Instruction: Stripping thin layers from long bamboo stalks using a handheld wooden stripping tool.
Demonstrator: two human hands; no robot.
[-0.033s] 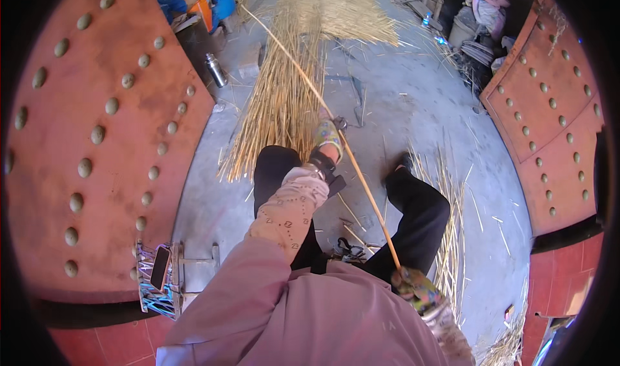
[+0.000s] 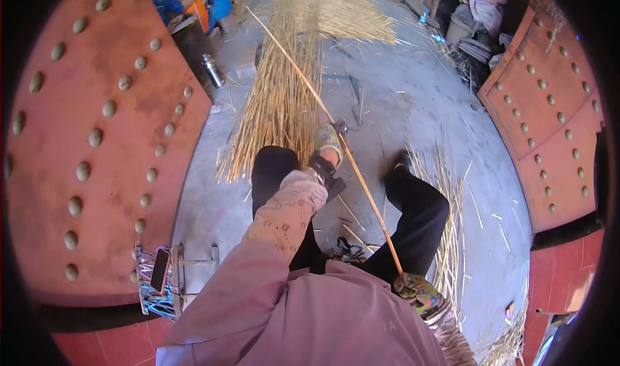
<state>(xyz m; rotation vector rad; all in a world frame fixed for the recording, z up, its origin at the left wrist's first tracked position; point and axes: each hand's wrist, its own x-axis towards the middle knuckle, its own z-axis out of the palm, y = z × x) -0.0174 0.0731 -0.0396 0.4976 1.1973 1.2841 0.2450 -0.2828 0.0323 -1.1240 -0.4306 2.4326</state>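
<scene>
A long, thin straw-coloured stalk (image 2: 371, 201) runs slantwise from the far left down to my lap on the right. My right hand (image 2: 420, 296), in a patterned glove, is closed round its lower end. Farther along, my left hand (image 2: 327, 140), also gloved, is closed at the stalk beside a small dark metal piece (image 2: 340, 127); its fingers are partly hidden. A dark band (image 2: 321, 166) circles my left wrist. Beyond the left hand lies a bundle of stalks (image 2: 274, 114), its cut ends toward me.
More stalks (image 2: 349, 14) spread at the back, and loose ones (image 2: 450, 237) lie right of my leg. A metal flask (image 2: 212, 71) stands at left. Studded red doors (image 2: 110, 159) flank the floor. A phone (image 2: 159, 269) rests on a corded stool (image 2: 184, 261).
The view shifts very slightly. My right hand turns a little at the stalk's lower end; both hands stay in nearly the same places.
</scene>
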